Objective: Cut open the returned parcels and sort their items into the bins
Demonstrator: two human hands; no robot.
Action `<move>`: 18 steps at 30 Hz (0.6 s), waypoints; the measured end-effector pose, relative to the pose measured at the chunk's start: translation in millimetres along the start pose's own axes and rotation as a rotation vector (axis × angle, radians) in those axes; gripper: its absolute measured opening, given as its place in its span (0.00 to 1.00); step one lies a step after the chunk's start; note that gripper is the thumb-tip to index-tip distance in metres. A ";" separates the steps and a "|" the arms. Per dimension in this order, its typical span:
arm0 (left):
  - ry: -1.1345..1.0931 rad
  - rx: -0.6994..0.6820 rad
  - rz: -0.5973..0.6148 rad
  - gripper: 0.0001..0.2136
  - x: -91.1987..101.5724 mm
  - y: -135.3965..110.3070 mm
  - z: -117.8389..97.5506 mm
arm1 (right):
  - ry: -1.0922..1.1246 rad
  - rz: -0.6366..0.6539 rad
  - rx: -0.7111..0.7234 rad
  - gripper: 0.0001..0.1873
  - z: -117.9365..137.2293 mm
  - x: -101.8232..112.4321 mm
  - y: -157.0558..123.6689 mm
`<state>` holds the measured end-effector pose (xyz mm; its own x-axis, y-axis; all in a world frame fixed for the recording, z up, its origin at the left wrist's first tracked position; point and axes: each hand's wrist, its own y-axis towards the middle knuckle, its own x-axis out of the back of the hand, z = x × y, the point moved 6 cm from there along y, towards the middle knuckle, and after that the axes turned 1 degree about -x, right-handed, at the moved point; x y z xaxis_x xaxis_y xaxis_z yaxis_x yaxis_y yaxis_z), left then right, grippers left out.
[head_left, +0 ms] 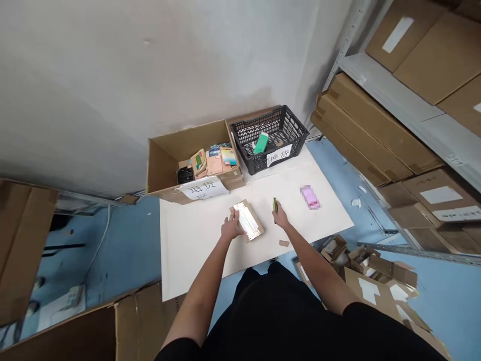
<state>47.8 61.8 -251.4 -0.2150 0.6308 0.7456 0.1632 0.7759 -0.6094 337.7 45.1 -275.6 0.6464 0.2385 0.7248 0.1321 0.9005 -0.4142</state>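
Note:
A small brown cardboard package (pixel 248 220) with a shiny taped top lies on the white board (pixel 195 240) on the floor. My left hand (pixel 231 226) rests on the package's left edge, fingers curled against it. Just right of the package, my right hand (pixel 280 216) is closed round a small green and black tool (pixel 275 204) that sticks up from the fist. A pink item (pixel 310 196) lies further right on the board.
An open cardboard box (pixel 165 165) with several small packets and a paper label stands at the board's far edge. A black plastic crate (pixel 285 131) holds a green item (pixel 260 143). Shelves with cartons stand right; torn cardboard (pixel 379 281) lies near right.

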 end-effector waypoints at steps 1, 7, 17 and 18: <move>-0.013 0.003 -0.006 0.60 -0.6 0.8 -0.4 | 0.038 0.020 0.076 0.37 27.1 -3.7 -1.3; -0.052 -0.008 -0.021 0.61 -6.4 3.6 -2.6 | -0.086 0.174 0.331 0.37 150.5 -40.7 -12.5; -0.118 -0.062 -0.052 0.63 -9.0 3.0 -7.6 | -0.412 0.171 0.146 0.37 164.1 -53.5 -26.2; -0.119 -0.064 -0.053 0.64 -8.4 2.6 -7.6 | -0.430 0.181 0.145 0.38 165.3 -52.2 -28.0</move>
<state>57.4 58.5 -257.2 -0.3368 0.5864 0.7367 0.2085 0.8094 -0.5490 176.1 67.5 -210.8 0.2763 0.4966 0.8229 -0.0795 0.8650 -0.4954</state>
